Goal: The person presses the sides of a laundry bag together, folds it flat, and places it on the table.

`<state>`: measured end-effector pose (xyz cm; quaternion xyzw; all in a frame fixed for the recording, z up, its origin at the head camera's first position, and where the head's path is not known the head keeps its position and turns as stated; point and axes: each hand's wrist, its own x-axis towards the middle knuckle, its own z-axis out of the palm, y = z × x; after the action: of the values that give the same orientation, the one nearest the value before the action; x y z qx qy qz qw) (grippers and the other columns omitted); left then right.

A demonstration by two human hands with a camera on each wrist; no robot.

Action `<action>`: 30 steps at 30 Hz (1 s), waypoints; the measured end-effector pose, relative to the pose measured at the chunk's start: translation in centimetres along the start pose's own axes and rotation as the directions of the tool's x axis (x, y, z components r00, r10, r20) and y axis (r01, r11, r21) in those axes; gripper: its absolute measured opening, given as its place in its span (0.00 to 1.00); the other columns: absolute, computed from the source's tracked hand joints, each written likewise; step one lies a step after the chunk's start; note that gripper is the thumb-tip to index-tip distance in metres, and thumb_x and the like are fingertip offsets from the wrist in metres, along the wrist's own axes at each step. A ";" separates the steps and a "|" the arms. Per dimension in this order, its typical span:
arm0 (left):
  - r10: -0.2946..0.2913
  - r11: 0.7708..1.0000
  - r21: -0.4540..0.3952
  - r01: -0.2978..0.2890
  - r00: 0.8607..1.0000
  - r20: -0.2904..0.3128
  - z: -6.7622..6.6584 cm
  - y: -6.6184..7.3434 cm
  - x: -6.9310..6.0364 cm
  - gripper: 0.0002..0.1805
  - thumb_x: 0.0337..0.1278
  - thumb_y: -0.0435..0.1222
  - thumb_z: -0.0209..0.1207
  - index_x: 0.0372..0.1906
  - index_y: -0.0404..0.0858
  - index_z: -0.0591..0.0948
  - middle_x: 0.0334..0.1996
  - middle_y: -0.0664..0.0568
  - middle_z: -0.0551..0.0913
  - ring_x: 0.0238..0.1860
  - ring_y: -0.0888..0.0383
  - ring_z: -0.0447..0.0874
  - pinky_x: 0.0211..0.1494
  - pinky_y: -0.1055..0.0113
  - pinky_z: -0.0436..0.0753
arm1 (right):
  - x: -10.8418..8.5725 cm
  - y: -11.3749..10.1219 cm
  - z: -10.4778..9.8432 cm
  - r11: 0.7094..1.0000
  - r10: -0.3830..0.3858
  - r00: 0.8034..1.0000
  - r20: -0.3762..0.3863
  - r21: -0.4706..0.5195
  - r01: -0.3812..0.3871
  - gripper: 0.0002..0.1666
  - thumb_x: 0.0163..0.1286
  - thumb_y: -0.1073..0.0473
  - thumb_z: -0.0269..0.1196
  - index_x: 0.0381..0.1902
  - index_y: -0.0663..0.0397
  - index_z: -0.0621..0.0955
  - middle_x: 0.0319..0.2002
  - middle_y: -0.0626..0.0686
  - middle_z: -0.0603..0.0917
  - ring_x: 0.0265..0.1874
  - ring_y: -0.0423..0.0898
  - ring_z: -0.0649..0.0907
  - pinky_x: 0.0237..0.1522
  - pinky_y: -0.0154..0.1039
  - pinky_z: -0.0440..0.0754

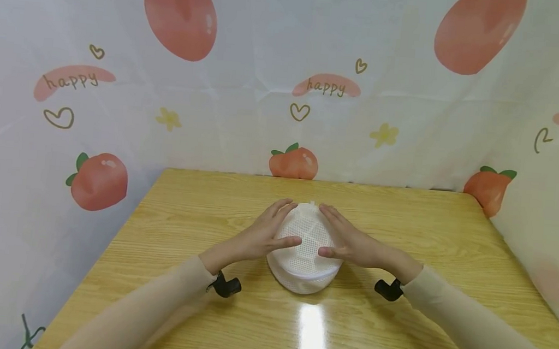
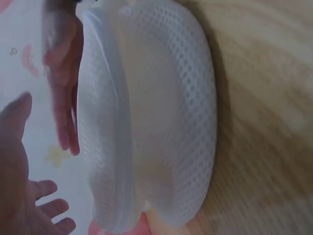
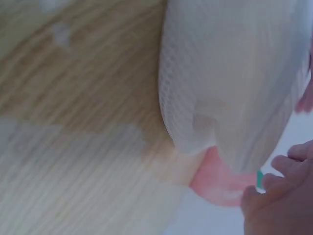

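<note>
A round white mesh laundry bag [image 1: 306,242] sits on the wooden table, its top facing up and a smooth white seam running round its edge. In the left wrist view, the bag [image 2: 161,112] shows a coarse mesh side and a smooth middle band. My left hand [image 1: 263,238] is at its left side with fingers spread and thumb over the top. Opposite it, my right hand [image 1: 355,243] has its fingers extended along the right side. Both hands look loosely spread around the bag; whether the fingertips touch it I cannot tell. The bag's inside is hidden.
The wooden table [image 1: 198,206] has a bright light reflection near its front. A white cloth [image 1: 250,46] printed with peaches, hearts and flowers hangs behind and along both sides. Black wrist cameras, one on the left [image 1: 226,285] and one on the right [image 1: 388,290], sit below the wrists.
</note>
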<state>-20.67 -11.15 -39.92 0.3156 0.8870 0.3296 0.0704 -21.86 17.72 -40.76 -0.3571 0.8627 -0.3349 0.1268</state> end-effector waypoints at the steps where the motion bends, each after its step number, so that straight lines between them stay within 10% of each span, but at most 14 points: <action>1: 0.011 0.999 0.039 -0.012 1.000 0.028 -0.1 0.0 0.2 0.51 0.73 0.57 0.60 0.84 0.37 0.48 0.84 0.42 0.43 0.83 0.41 0.41 0.81 0.38 0.50 | 0.0 -0.1 0.2 1.000 -0.014 1.000 0.004 -0.008 0.014 0.63 0.73 0.39 0.67 0.85 0.56 0.41 0.85 0.59 0.39 0.82 0.63 0.41 0.77 0.69 0.47; 11: 0.013 0.952 0.300 -0.059 0.988 0.151 0.7 -0.4 1.3 0.59 0.69 0.63 0.59 0.84 0.33 0.42 0.85 0.40 0.37 0.84 0.47 0.28 0.83 0.51 0.32 | 0.1 -0.6 1.1 0.986 -0.066 0.997 0.044 -0.151 0.072 0.69 0.71 0.31 0.65 0.84 0.60 0.38 0.84 0.60 0.36 0.82 0.62 0.38 0.78 0.67 0.44; 30: 0.011 0.895 0.434 -0.103 0.978 0.209 2.1 -0.4 1.1 0.63 0.66 0.69 0.54 0.83 0.30 0.41 0.84 0.38 0.34 0.84 0.45 0.29 0.83 0.52 0.32 | 0.3 0.1 2.8 0.948 -0.070 0.995 0.069 -0.306 0.088 0.68 0.73 0.26 0.56 0.83 0.68 0.39 0.83 0.65 0.36 0.82 0.64 0.40 0.80 0.61 0.43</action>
<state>-21.08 -9.62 -41.70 0.3809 0.9173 0.0878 0.0761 -20.85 16.20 -42.93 -0.4162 0.8855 -0.1904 0.0804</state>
